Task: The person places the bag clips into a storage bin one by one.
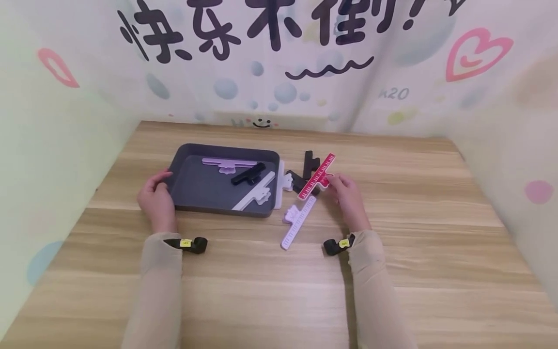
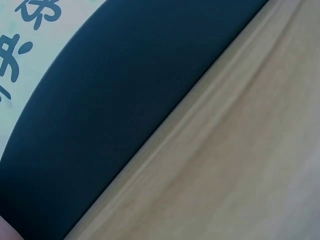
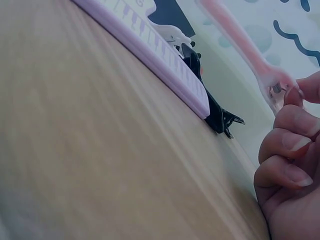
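Observation:
My left hand [image 1: 158, 201] grips the left end of a dark grey tray [image 1: 196, 189], whose wall fills much of the left wrist view. Between thumb and finger, my right hand [image 1: 348, 201] pinches the handle of a red clip [image 1: 316, 178] with piano-key markings. In the right wrist view that clip [image 3: 240, 40] is held above the tabletop. Below it in the head view lies a lilac piano-key clip [image 1: 298, 223]. Inside the tray are a purple clip [image 1: 226, 162], a black clip [image 1: 248, 173] and a white clip [image 1: 256, 191].
Against the tray's right side lies a pale clip [image 1: 279, 198], partly hidden by the tray. Two black clips [image 1: 308, 165] lie on the wooden table [image 1: 261, 281] behind the red one. A printed white wall covering [image 1: 196, 104] rises at the table's back edge.

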Motion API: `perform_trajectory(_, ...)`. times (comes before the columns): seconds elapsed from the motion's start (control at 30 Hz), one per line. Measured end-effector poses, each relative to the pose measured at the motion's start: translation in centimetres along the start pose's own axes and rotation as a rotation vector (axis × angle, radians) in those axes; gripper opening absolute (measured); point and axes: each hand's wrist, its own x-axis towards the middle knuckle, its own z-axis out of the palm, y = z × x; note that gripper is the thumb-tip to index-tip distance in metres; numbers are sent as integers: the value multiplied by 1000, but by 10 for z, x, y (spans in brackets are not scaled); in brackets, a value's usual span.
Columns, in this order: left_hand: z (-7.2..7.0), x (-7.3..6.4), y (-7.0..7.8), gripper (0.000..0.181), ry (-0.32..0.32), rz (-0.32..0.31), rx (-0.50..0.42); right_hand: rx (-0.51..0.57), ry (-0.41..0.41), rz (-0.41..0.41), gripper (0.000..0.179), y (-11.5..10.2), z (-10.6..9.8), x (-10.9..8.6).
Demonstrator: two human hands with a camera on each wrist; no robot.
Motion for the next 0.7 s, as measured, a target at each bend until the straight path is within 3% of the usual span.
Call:
perform_trajectory(0.4,-5,-2,7,38,7,-26,-12,6,-23,-67,41,-3,4,-4)
perform_trajectory(0.7,1,-2,2,38,-20,-23,14,-13,19,-25,39,-4,0,-10)
